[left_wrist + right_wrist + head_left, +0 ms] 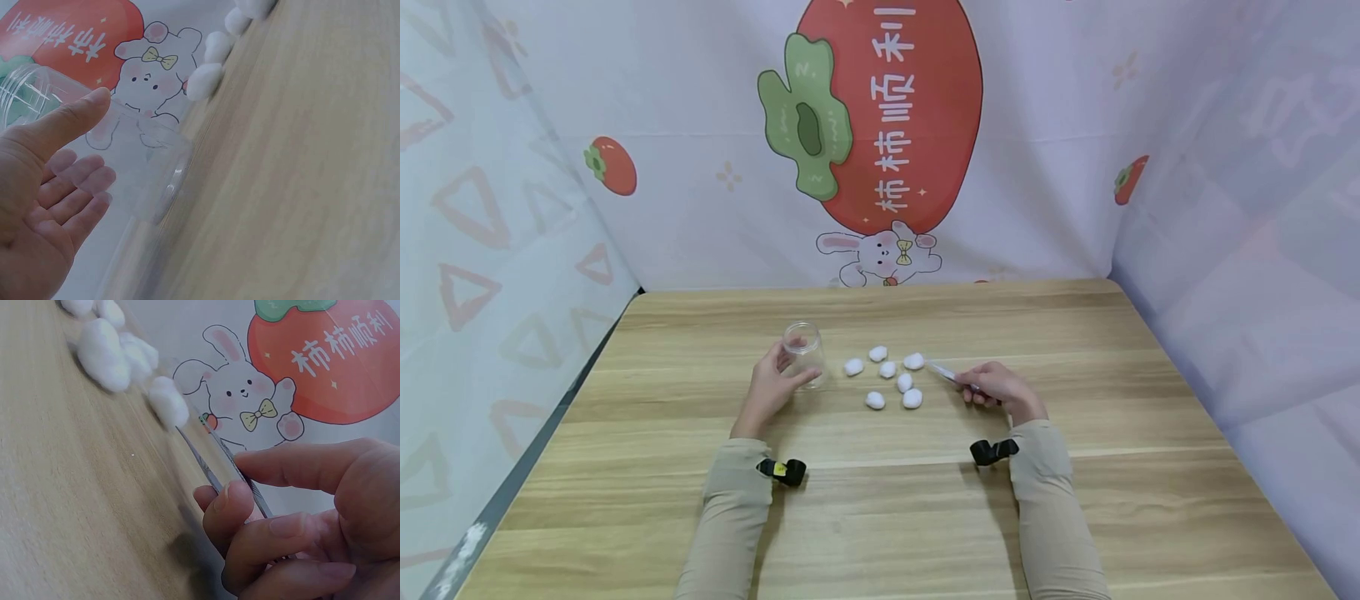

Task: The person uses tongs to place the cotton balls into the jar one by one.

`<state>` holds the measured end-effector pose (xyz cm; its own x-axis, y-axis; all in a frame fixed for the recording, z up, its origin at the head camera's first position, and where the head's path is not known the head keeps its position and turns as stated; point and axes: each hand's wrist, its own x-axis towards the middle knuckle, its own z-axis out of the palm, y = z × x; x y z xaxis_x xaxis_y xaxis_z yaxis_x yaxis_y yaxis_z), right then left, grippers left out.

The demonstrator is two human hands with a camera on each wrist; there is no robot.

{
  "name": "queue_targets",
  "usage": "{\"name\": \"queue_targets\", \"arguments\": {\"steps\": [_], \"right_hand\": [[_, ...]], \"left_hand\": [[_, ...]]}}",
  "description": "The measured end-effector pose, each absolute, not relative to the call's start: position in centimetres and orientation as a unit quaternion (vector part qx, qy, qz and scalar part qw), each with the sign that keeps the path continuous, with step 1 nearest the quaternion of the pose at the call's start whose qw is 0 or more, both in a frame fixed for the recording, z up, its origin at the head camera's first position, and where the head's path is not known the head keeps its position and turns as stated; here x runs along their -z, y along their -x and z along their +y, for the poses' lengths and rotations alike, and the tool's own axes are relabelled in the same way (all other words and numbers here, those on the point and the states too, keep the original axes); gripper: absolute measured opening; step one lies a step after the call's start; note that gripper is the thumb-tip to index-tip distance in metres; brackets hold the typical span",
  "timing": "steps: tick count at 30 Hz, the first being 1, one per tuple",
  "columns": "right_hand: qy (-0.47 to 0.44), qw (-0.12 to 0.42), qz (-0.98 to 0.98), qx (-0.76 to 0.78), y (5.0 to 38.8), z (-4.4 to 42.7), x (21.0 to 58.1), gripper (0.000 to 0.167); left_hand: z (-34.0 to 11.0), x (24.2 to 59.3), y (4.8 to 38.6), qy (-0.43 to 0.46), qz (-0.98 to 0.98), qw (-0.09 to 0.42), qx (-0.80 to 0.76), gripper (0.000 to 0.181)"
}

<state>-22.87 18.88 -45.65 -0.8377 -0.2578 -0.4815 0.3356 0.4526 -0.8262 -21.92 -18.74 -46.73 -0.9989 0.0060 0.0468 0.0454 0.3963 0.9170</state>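
Beige sleeves (724, 533) lay at seven and five o'clock! Left hand (767, 389) curled loosely round the clear jar (808, 360), upright on the counter (880, 517) at the seven cotton balls' (905, 382) nine o'clock; right hand (1002, 387), fingers bent, pinched metal tweezers (943, 372) at their three o'clock, tips parted just beside the nearest ball.

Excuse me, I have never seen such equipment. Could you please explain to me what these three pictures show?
There is no machine, only a person. The wide picture is taken from the head, the two closer ones from the left and right wrists. On the wooden table lie seven white, cotton-like balls, and a clear jar stands to their left. The left grip, simply a bare hand, is around this jar. The right grip, the other hand, holds tweezers, their tips apart close to one ball; whether they touch it, I cannot tell.
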Motion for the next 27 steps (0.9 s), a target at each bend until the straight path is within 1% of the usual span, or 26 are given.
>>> {"name": "queue_targets", "arguments": {"steps": [14, 24, 27], "right_hand": [[-0.022, 0.291, 0.799, 0.526, 22.7, 18.3, 45.5, 0.027], [-0.055, 0.28, 0.808, 0.516, 23.0, 17.3, 46.0, 0.027], [-0.065, 0.274, 0.813, 0.509, 23.1, 17.0, 46.1, 0.028]], "left_hand": [[-18.8, 46.7, 21.8, 0.017, -0.834, 0.016, 0.551, 0.066], [-18.7, 46.9, 21.9, 0.012, -0.831, 0.017, 0.556, 0.067], [-18.6, 46.9, 21.8, 0.017, -0.831, 0.024, 0.555, 0.066]]}}
